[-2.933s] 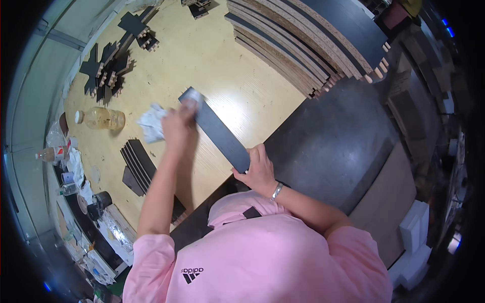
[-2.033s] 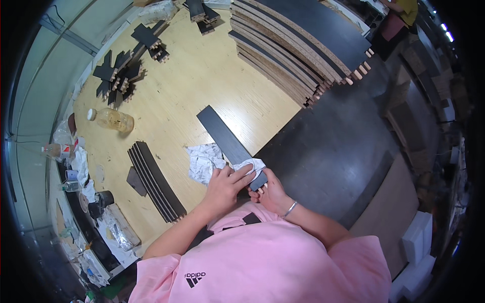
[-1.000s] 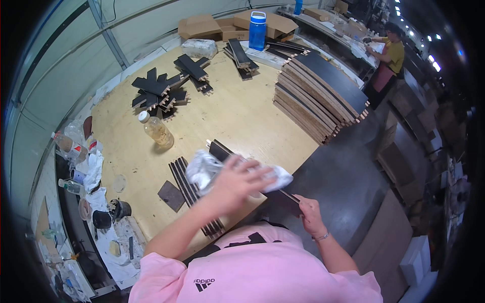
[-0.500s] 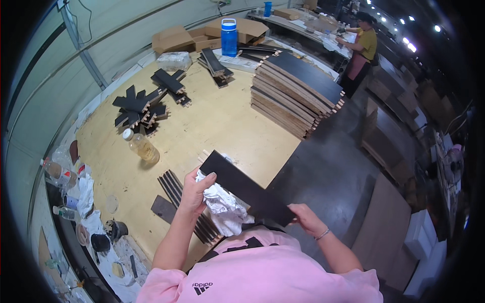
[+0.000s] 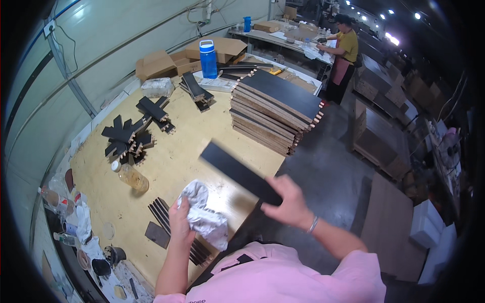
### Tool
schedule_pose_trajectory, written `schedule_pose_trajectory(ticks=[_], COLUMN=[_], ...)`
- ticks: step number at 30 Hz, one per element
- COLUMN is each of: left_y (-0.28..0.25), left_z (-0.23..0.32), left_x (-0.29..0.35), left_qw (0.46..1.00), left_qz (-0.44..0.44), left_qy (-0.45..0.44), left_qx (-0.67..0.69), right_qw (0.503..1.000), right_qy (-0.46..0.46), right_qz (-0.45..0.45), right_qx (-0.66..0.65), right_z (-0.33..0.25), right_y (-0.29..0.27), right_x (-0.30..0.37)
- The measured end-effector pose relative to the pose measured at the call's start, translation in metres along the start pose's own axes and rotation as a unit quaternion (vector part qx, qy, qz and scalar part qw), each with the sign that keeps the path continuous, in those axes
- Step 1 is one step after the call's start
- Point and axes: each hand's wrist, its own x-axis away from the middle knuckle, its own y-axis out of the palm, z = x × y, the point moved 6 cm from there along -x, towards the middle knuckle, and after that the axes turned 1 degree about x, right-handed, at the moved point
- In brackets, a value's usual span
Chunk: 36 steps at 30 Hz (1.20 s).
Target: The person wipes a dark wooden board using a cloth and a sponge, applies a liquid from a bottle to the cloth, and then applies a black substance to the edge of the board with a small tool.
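My right hand (image 5: 290, 203) grips the near end of a dark board (image 5: 240, 170), which is tilted above the table's front edge and slightly blurred. In my left hand (image 5: 181, 219) is a crumpled white cloth (image 5: 206, 214) with grey smudges, apart from the board. Below the left hand lies a row of narrow dark strips (image 5: 160, 211) side by side, with a small dark flat piece (image 5: 157, 234) beside them. A tall stack of dark-faced boards (image 5: 275, 108) with pegs along the ends stands beyond the held board, to the right.
Crossed piles of short dark pieces (image 5: 126, 136) lie at the table's left, near a bottle of yellowish liquid (image 5: 132, 178). A blue bottle (image 5: 208, 63) and open cardboard boxes (image 5: 156, 65) stand at the back. Pots and bottles line the left edge. A co-worker (image 5: 345, 55) stands at a farther table.
The left hand with the cloth has come away from the board. My right hand has swung the board forward and up, with a fuller grip on it. The whole view has shifted slightly.
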Motion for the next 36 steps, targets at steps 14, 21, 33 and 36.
schedule_pose_trajectory(ticks=[14,21,33,36], left_y=[-0.039,-0.044,-0.113,-0.105], left_z=[-0.026,-0.021,0.105,0.098], left_x=[0.054,0.074,0.150,0.165], left_qw=[0.990,0.987,0.905,0.915], left_qz=[0.138,0.160,0.319,0.304], left_qy=[-0.002,0.021,0.280,0.262], left_qx=[0.019,0.001,-0.041,-0.048], right_qw=[0.980,0.993,0.878,0.869], right_qy=[0.171,0.117,0.074,0.057], right_qz=[-0.026,-0.009,-0.390,-0.392], right_qx=[0.098,0.009,-0.267,-0.295], right_z=[0.209,0.221,0.002,-0.030], right_y=[-0.110,-0.100,0.190,0.272], right_x=[-0.238,-0.248,-0.041,0.023])
